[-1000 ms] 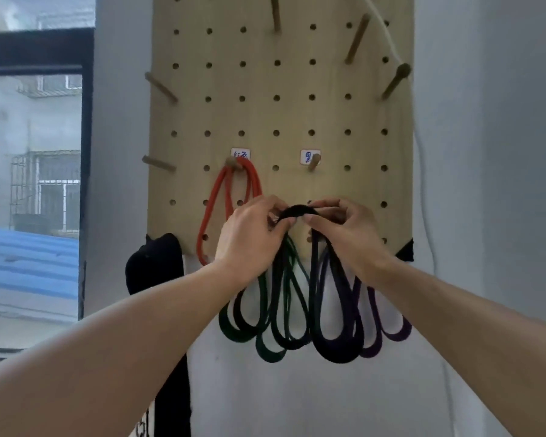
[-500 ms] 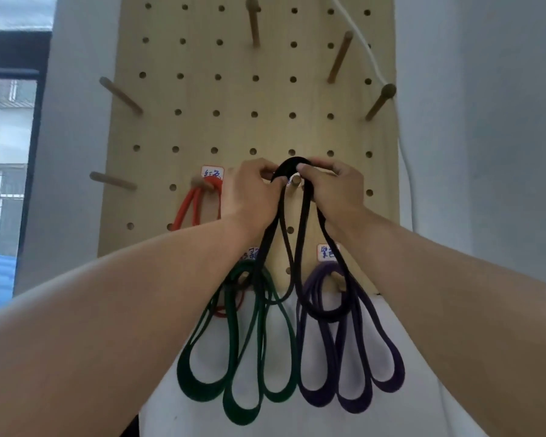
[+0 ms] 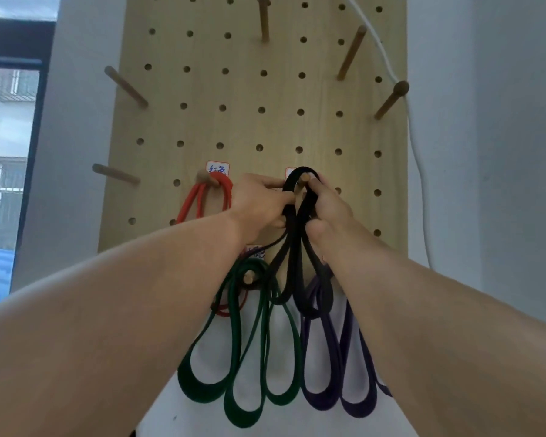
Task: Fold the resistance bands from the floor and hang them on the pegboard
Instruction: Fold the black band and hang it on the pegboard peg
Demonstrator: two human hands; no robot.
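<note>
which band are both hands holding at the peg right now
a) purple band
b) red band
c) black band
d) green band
c: the left hand and right hand pinch the black band, whose top loop sits over the peg on the pegboard; the red band, green band and purple band hang untouched.

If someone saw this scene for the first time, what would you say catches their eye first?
Probably the two hands, left hand and right hand, meeting at the middle of the wooden pegboard, looping a black band over a peg. Next, the green band and purple band hanging below, and the red band to the left.
</note>
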